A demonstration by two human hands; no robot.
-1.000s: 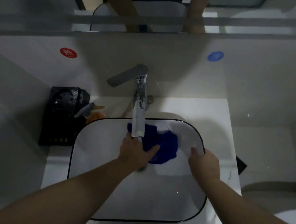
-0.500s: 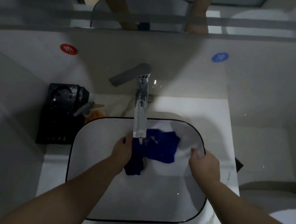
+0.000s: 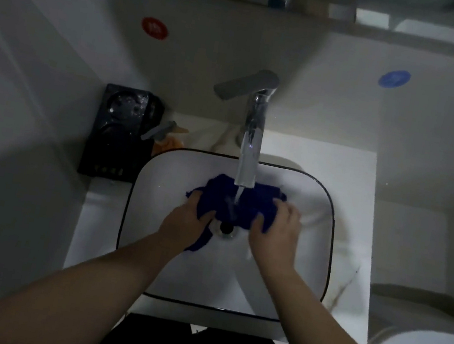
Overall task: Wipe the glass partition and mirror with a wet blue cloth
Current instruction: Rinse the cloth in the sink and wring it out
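My right hand [image 3: 275, 232] has come off the sink [image 3: 149, 248] rim and joined in; left hand [image 3: 187, 223] too, both gripping the blue cloth [image 3: 223, 197], bunched under the faucet [image 3: 248, 157] stream mid-basin so it soaks through.

The dark blue fabric cloth [image 3: 257, 204] lies crumpled in 1 bunch mid-way across the white, black-rimmed basin [image 3: 276, 285], directly under running water [image 3: 238, 195], seemingly soaked.
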